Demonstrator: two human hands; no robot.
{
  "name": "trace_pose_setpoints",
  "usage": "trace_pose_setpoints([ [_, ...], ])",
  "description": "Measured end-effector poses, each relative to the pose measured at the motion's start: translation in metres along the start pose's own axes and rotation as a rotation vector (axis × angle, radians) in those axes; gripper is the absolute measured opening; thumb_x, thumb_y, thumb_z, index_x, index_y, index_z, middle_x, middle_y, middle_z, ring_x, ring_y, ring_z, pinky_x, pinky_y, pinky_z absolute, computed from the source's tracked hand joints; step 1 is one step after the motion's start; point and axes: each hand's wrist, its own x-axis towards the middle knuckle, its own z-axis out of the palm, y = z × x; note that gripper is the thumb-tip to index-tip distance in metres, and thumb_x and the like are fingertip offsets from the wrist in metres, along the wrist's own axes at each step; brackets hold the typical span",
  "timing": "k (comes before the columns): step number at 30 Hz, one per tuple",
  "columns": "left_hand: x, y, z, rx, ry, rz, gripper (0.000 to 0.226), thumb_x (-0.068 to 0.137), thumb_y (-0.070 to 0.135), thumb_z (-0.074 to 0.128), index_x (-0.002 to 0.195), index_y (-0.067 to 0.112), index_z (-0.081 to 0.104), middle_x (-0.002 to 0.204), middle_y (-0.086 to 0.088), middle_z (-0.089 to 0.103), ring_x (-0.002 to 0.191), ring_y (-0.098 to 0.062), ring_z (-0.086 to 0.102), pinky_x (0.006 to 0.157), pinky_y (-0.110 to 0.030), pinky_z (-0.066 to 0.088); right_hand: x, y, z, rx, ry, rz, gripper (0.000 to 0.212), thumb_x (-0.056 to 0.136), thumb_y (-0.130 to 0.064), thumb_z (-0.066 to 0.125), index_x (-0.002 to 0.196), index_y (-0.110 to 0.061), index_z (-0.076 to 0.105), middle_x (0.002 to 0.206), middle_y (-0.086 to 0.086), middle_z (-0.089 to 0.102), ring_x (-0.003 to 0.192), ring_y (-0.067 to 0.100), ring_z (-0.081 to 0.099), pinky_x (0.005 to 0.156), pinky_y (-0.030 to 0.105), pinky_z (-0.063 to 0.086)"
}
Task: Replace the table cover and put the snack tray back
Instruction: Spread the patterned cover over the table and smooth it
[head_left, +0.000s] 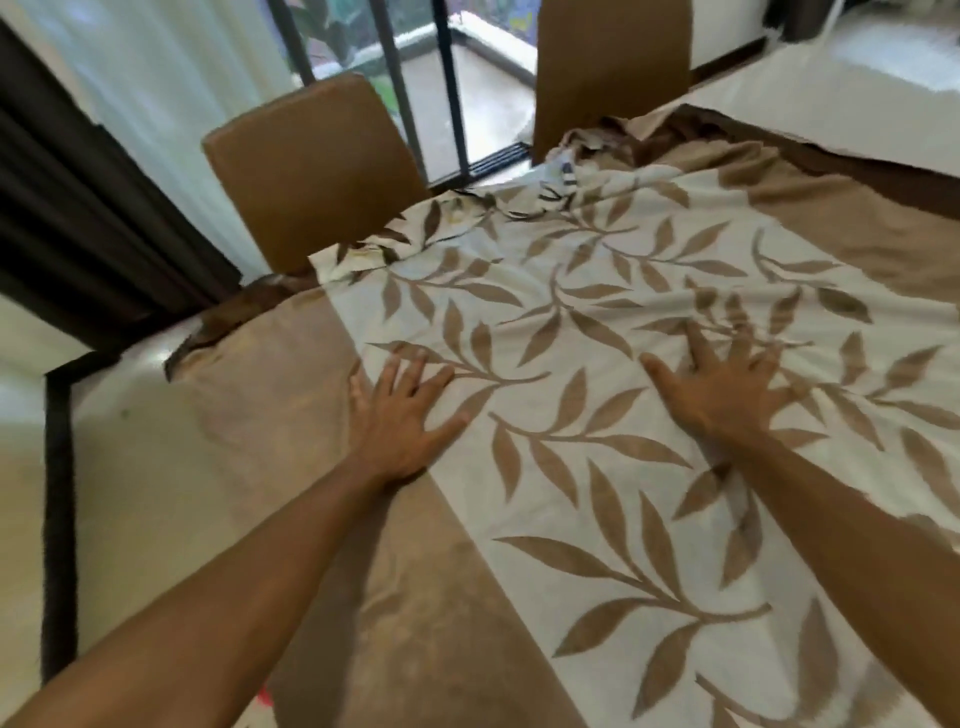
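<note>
Table cover lies under left hand and right hand, fingers spread flat

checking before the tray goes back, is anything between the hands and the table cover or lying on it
Nothing visible does. The left hand and the right hand lie flat, fingers spread, straight on the table cover. No object lies on it; only its far edge is bunched. The snack tray is not in view.

Daylight comes through the window at top centre, where the view is washed out. The cloth is evenly lit, with soft shadows at lower centre. The right hand is motion-blurred. Straight lines bend near the frame edges.
</note>
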Motion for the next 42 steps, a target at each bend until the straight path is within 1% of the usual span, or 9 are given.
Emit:
trace_pose_setpoints([
  [6, 0.009, -0.019, -0.004, -0.051, 0.025, -0.098, 0.077, 0.085, 0.087, 0.013, 0.153, 0.052, 0.006, 0.168, 0.009, -0.006, 0.153, -0.021, -0.016, 0.112, -0.068, -0.015, 0.043, -0.068, 0.0, -0.125, 0.006, -0.055, 0.11, 0.059, -0.107, -0.002, 0.157, -0.055, 0.001, 0.171, 0.001, -0.009, 0.155, 0.04, -0.01, 0.116, 0.074, -0.005],
  [14, -0.037, -0.018, 0.006, -0.11, 0.124, -0.314, 0.077, 0.088, 0.083, 0.013, 0.154, 0.045, 0.018, 0.168, 0.007, 0.0, 0.153, -0.024, -0.013, 0.111, -0.07, -0.013, 0.052, -0.194, 0.019, -0.171, -0.04, -0.476, 0.104, 0.063, -0.106, 0.006, 0.155, -0.058, 0.003, 0.171, 0.005, -0.007, 0.155, 0.043, -0.006, 0.115, 0.072, -0.008],
  [23, -0.123, 0.018, 0.04, -0.122, 0.202, -0.558, 0.075, 0.088, 0.083, 0.019, 0.154, 0.047, 0.015, 0.167, 0.004, 0.003, 0.153, -0.031, 0.001, 0.114, -0.071, 0.0, -0.018, -0.271, 0.038, -0.05, -0.42, -0.815, 0.085, 0.077, -0.095, 0.031, 0.151, -0.054, 0.033, 0.171, -0.003, 0.008, 0.158, 0.023, 0.0, 0.125, 0.056, 0.001],
  [27, -0.166, 0.059, 0.054, -0.105, 0.214, -0.686, 0.075, 0.09, 0.078, 0.027, 0.155, 0.04, 0.025, 0.166, -0.004, 0.014, 0.151, -0.038, 0.012, 0.112, -0.074, 0.003, -0.085, -0.235, 0.035, 0.465, -0.492, -0.857, 0.063, 0.088, -0.061, 0.065, 0.143, -0.031, 0.058, 0.15, -0.003, 0.053, 0.137, 0.016, 0.047, 0.114, 0.032, 0.034],
  [29, -0.187, 0.078, 0.06, -0.144, 0.187, -0.725, 0.077, 0.09, 0.079, 0.023, 0.156, 0.04, 0.017, 0.168, -0.004, 0.003, 0.153, -0.038, 0.001, 0.113, -0.073, -0.004, -0.118, -0.199, 0.038, 0.66, -0.203, -0.842, 0.046, 0.088, -0.036, 0.071, 0.131, -0.019, 0.068, 0.132, 0.002, 0.067, 0.121, 0.019, 0.06, 0.105, 0.029, 0.042],
  [31, -0.209, 0.099, 0.064, -0.206, 0.132, -0.76, 0.08, 0.089, 0.081, 0.016, 0.157, 0.041, 0.005, 0.168, -0.002, -0.01, 0.152, -0.035, -0.013, 0.112, -0.071, -0.011, -0.146, -0.148, 0.04, 0.657, 0.094, -0.745, 0.039, 0.087, -0.034, 0.067, 0.122, -0.018, 0.072, 0.121, 0.003, 0.071, 0.114, 0.024, 0.063, 0.103, 0.038, 0.045],
  [35, -0.24, 0.127, 0.061, -0.345, 0.116, -0.805, 0.08, 0.091, 0.078, 0.021, 0.157, 0.038, 0.001, 0.168, -0.003, -0.008, 0.153, -0.033, -0.012, 0.114, -0.071, -0.009, -0.175, -0.034, 0.04, 0.369, 0.185, -0.29, 0.059, 0.084, -0.057, 0.06, 0.135, -0.027, 0.06, 0.147, 0.009, 0.052, 0.137, 0.032, 0.045, 0.114, 0.056, 0.033],
  [37, -0.243, 0.138, 0.052, -0.34, 0.192, -0.634, 0.075, 0.095, 0.069, 0.03, 0.157, 0.036, 0.003, 0.167, -0.003, -0.002, 0.154, -0.03, -0.006, 0.116, -0.07, -0.002, -0.178, 0.023, 0.037, 0.22, 0.125, -0.122, 0.072, 0.085, -0.072, 0.053, 0.145, -0.035, 0.046, 0.159, 0.01, 0.035, 0.148, 0.036, 0.028, 0.117, 0.067, 0.021],
  [42, -0.21, 0.108, 0.022, -0.099, 0.099, -0.083, 0.063, 0.097, 0.064, 0.032, 0.156, 0.046, 0.014, 0.168, 0.003, 0.002, 0.154, -0.024, -0.009, 0.119, -0.066, 0.001, -0.173, 0.057, 0.041, 0.069, 0.061, -0.21, 0.085, 0.083, -0.093, 0.025, 0.156, -0.049, 0.02, 0.171, 0.004, 0.005, 0.156, 0.039, -0.003, 0.118, 0.07, -0.005],
])
